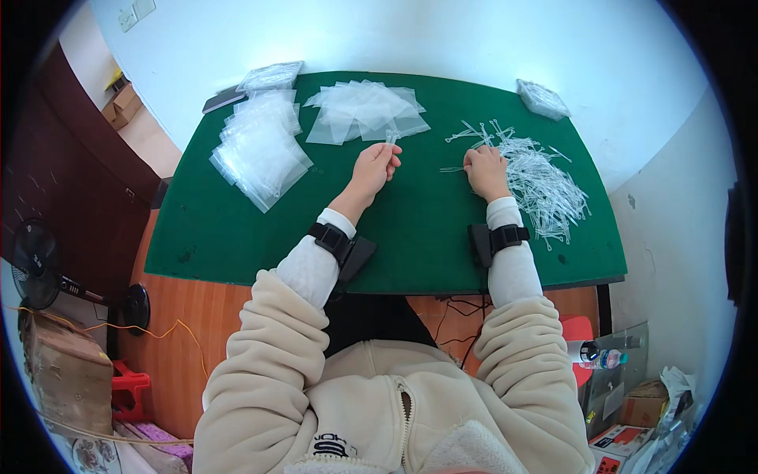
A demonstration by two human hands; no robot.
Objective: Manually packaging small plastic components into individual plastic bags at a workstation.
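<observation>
Left hand [373, 169]: you are pinching slim clear plastic pieces [392, 136], slackening risking spills. Right hand [487, 172]: grip unclear, tangled clear-plastic heap [545, 189] inviting snags.

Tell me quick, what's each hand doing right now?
Left hand: closed, holding a few clear sticks.
Right hand: fingers down at the pile; can't tell if it's gripping any.

The green desk [422, 237] looks matt and cloth-covered. The clear, slender looped pieces [545, 189] look like smooth, glossy plastic, the translucent square bags [260, 154] like shiny plastic film.
</observation>
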